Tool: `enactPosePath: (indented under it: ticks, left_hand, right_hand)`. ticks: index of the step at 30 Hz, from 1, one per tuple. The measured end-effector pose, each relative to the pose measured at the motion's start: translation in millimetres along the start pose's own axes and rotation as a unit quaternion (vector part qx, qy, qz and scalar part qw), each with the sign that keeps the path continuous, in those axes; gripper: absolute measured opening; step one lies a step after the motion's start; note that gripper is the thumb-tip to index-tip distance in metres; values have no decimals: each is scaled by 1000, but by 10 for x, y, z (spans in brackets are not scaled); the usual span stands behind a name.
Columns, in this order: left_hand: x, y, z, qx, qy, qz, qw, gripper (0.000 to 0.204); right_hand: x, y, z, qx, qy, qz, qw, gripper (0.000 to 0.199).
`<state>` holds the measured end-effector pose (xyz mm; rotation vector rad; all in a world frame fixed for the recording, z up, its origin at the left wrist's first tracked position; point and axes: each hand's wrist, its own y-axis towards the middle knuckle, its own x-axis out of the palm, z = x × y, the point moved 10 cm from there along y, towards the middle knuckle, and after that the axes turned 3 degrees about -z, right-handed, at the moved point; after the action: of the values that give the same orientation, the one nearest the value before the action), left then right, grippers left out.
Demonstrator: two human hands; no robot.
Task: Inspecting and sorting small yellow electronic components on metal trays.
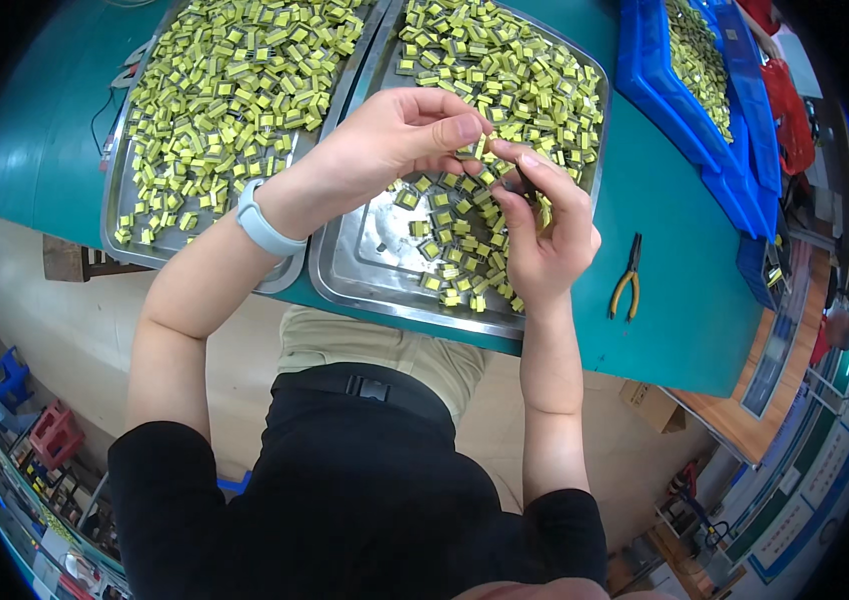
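Note:
My left hand (410,135), with a pale band on its wrist, pinches a small yellow-taped transformer (472,150) between thumb and fingertips. Close beside it, my right hand (555,225) is closed around a slim dark tool (526,184); fingers cover most of it, so its kind is unclear. Both hands are above a metal tray (360,250) strewn with many such transformers, bare metal showing at its near left. A second metal tray (117,205) to the left is heaped with the same yellow pieces.
Pliers with yellow handles (627,280) lie on the green tabletop (685,330) right of the trays. Blue bins (680,115) holding more yellow pieces stand at the far right. Another hand tool (127,75) lies beyond the left tray. A cardboard box (653,405) sits on the floor.

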<state>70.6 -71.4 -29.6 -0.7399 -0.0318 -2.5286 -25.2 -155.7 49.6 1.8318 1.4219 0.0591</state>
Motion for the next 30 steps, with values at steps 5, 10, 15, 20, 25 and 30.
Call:
enactPosePath:
  ticks: [5,10,15,20,25,30]
  left_hand:
    - [-5,-3,21,5,-18,-14,1000,30]
    - [17,10,-5,5,-47,-34,998,29]
    - [31,20,-4,21,-55,-37,998,26]
    - [-13,15,72,49,4,15,999,25]
    - [-49,2,108,69,35,26,997,25]
    - [-38,-11,158,75,56,35,995,25]
  right_hand:
    - [-4,-5,8,-10,-8,1,1000,30]
    - [-17,-16,23,0,12,7,1000,31]
    - [-55,-62,102,57,36,33,997,29]
    - [-15,-70,248,156,188,46,968,26]
    - [6,-57,241,149,212,37,965,26]
    - [18,-73,231,133,178,19,975,27]
